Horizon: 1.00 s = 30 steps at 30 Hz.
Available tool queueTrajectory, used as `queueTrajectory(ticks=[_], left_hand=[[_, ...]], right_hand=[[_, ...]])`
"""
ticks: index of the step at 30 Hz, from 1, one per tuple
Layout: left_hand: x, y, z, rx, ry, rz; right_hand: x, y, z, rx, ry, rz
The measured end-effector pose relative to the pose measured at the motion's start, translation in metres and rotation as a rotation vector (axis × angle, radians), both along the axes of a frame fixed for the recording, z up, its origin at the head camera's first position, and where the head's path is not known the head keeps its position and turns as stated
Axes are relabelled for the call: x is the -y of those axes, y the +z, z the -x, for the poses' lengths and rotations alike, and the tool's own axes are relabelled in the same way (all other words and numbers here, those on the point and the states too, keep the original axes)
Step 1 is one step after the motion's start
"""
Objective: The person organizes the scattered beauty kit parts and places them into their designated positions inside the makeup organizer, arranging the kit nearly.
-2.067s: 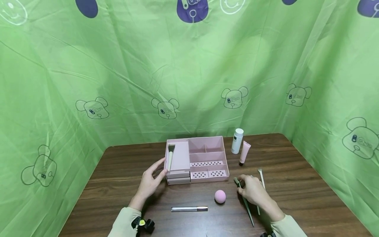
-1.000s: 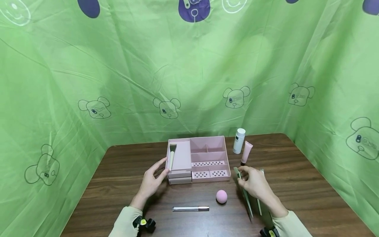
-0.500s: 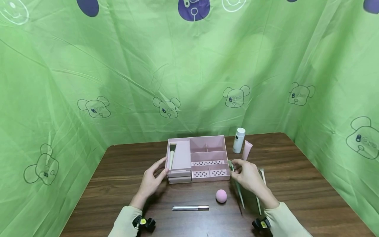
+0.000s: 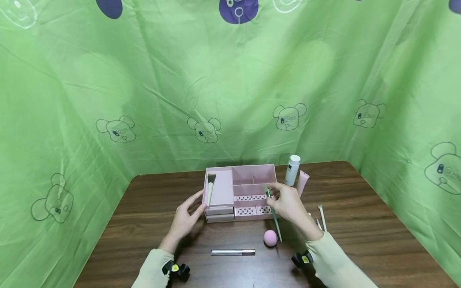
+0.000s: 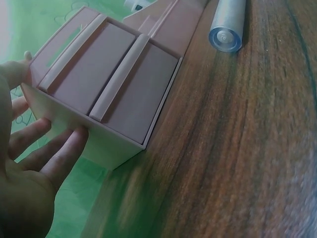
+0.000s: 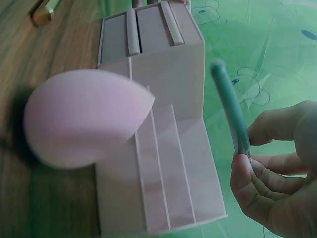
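My left hand (image 4: 183,220) lies with spread fingers against the left side of a pink makeup organizer (image 4: 221,194), its thumb at the front corner. In the left wrist view, those fingertips touch the side wall next to two drawers (image 5: 143,89). My right hand (image 4: 286,202) pinches a green makeup brush (image 4: 275,225) near its head, holding it over the organizer's right compartments with the handle slanting toward me. A pale-handled makeup brush (image 4: 210,192) lies on the organizer's flat left top. Below the green brush sits a pink makeup sponge (image 4: 270,238), looming large in the right wrist view.
A silver tube (image 4: 233,252) lies in front of the organizer. To its right stand a white bottle (image 4: 292,172) and a pink squeeze tube (image 4: 302,182). Another makeup brush (image 4: 322,216) lies at the right, partly behind my right forearm. A green curtain (image 4: 230,88) hangs behind the table.
My right hand has lifted the green makeup brush off the table and carried it left, over the organizer. My left hand has stayed at the organizer's side.
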<state>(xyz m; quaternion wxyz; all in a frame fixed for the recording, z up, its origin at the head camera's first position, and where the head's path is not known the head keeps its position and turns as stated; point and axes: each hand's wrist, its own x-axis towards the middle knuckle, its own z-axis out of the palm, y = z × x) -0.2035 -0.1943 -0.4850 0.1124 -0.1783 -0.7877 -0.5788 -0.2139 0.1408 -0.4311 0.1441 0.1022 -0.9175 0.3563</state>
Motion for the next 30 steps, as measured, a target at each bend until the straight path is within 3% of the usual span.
queueTrajectory(ticks=[3,14,23,30], left_hand=[[0.000,0.007,-0.003,0.001,0.001,0.002],[0.000,0.008,-0.002,-0.029,0.001,0.053],[0.006,-0.022,0.013,-0.036,0.018,0.038],[0.008,-0.027,0.015,-0.045,0.010,0.009]], right_hand=[[0.009,0.005,0.004,0.018,0.011,0.010],[0.038,0.018,0.019,0.023,0.054,0.008],[0.058,0.027,0.026,0.019,0.075,0.022],[0.070,0.027,0.031,0.045,0.069,0.030]])
